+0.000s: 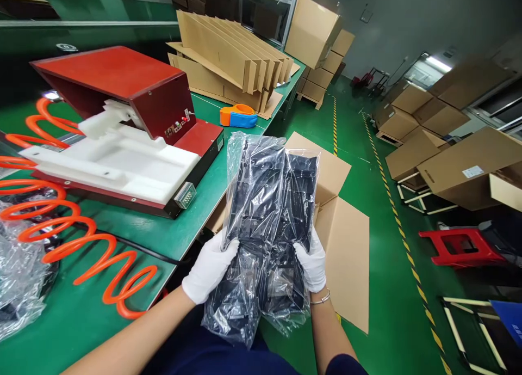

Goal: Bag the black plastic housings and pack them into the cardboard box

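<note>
A long green workbench (pixel 179 239) is carrying a red metal machine with a white moulded plastic bed (pixel 122 130) and an orange coiled air hose (pixel 77 239). An open brown cardboard box (pixel 342 239) is standing beside the bench. Above that box, black plastic parts in clear crinkled bags (pixel 267 217) are being gripped on both sides by the white-gloved left hand (pixel 210 266) and white-gloved right hand (pixel 312 263).

A factory packing floor: stacked cardboard cartons (pixel 411 119), a green workbench (pixel 163 239), yellow-striped floor lines (pixel 391 201).
</note>
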{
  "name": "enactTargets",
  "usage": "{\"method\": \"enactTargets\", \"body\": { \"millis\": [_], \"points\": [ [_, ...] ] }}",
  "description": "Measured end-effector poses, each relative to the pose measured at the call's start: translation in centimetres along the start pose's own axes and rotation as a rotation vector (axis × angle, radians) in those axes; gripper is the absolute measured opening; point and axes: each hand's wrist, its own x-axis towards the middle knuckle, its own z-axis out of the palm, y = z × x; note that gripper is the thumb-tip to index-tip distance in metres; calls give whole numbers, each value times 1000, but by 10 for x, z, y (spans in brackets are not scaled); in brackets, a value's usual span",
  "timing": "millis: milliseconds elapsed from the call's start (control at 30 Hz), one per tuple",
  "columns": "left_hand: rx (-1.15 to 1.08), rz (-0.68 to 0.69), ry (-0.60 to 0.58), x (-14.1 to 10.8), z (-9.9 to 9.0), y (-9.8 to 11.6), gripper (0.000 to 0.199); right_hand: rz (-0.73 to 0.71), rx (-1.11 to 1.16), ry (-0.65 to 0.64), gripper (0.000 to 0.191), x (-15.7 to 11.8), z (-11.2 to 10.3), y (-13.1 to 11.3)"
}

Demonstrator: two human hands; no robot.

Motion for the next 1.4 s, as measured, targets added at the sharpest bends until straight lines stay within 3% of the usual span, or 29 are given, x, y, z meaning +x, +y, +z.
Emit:
{"method": "enactTargets", "body": {
  "millis": [233,533,1100,1400],
  "points": [
    [-169,-69,-86,-4,1,-1,52,-1,-21,33,61,-4,-3,0],
    [-211,-147,-28,-4,-3,13,49,38,-15,8,64,-1,0,-2],
    [-84,-62,-40,-6,-5,17,51,57,-4,15,66,-2,2,-8],
    [-99,13,-72,-9,-5,-2,63,33,-12,33,63,-5,-2,-3]
  ]
}}
